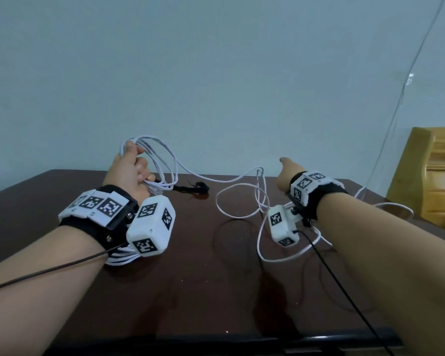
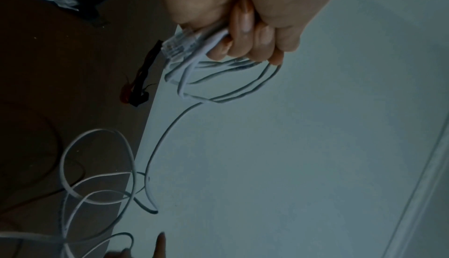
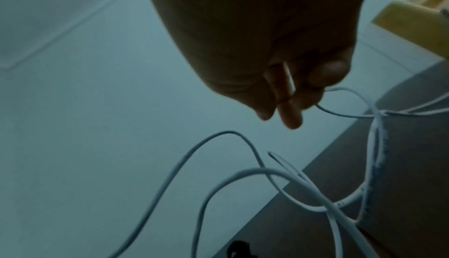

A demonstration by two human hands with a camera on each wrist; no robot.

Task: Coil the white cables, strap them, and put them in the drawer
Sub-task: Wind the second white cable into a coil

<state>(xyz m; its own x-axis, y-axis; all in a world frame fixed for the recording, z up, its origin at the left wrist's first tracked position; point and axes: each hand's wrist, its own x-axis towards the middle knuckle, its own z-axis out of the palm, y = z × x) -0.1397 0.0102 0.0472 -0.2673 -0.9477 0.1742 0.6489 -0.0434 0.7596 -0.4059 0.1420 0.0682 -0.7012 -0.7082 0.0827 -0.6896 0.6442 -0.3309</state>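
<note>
My left hand is raised above the dark table and grips a coil of white network cable. Its clear plug sticks out below the curled fingers. From the coil the cable runs right to my right hand, which pinches it between curled fingers. The remaining cable lies in loose loops on the table under that hand. A black strap lies flat near the table's far edge, between the hands. No drawer is in view.
A second white cable bundle lies on the table under my left wrist. Wooden furniture stands past the table's right end. A bare wall rises right behind the table, with a thin wire hanging down it on the right.
</note>
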